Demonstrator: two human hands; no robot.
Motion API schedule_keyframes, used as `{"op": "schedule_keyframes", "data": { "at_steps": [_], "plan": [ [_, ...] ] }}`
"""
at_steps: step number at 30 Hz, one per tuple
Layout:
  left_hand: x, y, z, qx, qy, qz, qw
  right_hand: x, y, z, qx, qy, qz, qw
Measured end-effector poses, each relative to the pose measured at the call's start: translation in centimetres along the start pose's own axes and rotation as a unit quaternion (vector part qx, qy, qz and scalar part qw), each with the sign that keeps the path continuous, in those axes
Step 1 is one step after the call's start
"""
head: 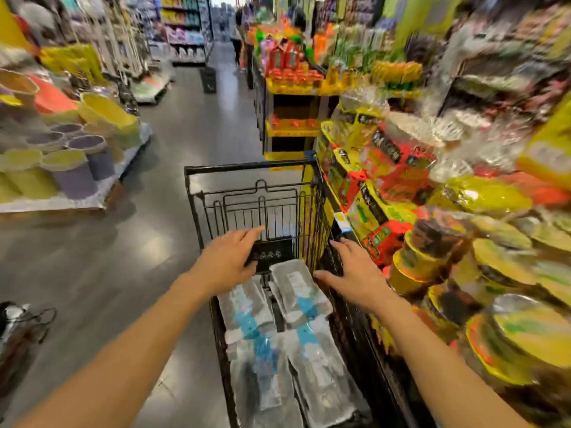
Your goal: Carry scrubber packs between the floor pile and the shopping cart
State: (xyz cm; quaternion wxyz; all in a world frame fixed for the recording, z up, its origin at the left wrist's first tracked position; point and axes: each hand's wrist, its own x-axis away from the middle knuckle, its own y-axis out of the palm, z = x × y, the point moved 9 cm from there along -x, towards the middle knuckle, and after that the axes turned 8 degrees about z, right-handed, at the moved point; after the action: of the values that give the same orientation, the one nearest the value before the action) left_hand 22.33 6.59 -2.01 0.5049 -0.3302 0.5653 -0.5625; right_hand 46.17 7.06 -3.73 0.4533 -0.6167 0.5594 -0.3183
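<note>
At lower centre, the left hand (230, 257) is spread flat over a black box (268, 253) in the cart (312, 168); grey packs (290, 319) lie below. The right hand (355, 274), fingers apart, probably touches the cart's right rim. Both are best lowered slowly, clear of the shelf goods (395, 180).

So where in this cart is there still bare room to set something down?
The front half of the cart looks bare, between its front rim and the black box under the left hand. The near half is crowded with two long wrapped packs. The right hand is over the cart's right wall, tight against the shelf goods.
</note>
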Motion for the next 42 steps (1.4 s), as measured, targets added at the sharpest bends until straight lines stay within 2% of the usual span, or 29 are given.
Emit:
{"op": "schedule_keyframes", "data": {
  "at_steps": [4, 10, 13, 17, 23, 28, 35, 42],
  "plan": [
    [-1.2, -3.8, -0.2, 0.002, 0.08, 0.026, 0.996, 1.9, -3.6, -2.9, 0.03, 0.037, 0.075, 0.996],
    [-1.6, -5.7, 4.2, 0.019, 0.236, -0.003, 0.972, 10.3, -7.0, -4.9, 0.049, 0.166, 0.142, 0.974],
    [0.4, -5.6, 10.4, 0.052, 0.329, -0.021, 0.943, 18.2, -9.1, -4.5, 0.059, 0.268, 0.176, 0.945],
    [6.8, -6.2, 20.8, 0.113, 0.463, -0.03, 0.879, 31.8, -12.2, -5.1, 0.086, 0.394, 0.223, 0.888],
    [22.0, -9.2, 35.8, 0.172, 0.634, -0.05, 0.752, 55.8, -15.0, -9.3, 0.131, 0.565, 0.304, 0.756],
    [38.8, -14.0, 45.1, 0.187, 0.744, -0.045, 0.639, 75.9, -14.4, -19.0, 0.142, 0.673, 0.37, 0.625],
    [63.8, -18.4, 51.2, 0.205, 0.842, -0.061, 0.495, 99.1, -8.6, -35.9, 0.167, 0.799, 0.381, 0.434],
    [83.7, -23.8, 52.6, 0.266, 0.894, -0.072, 0.353, 110.8, -4.5, -48.9, 0.17, 0.854, 0.394, 0.294]
  ]
}}
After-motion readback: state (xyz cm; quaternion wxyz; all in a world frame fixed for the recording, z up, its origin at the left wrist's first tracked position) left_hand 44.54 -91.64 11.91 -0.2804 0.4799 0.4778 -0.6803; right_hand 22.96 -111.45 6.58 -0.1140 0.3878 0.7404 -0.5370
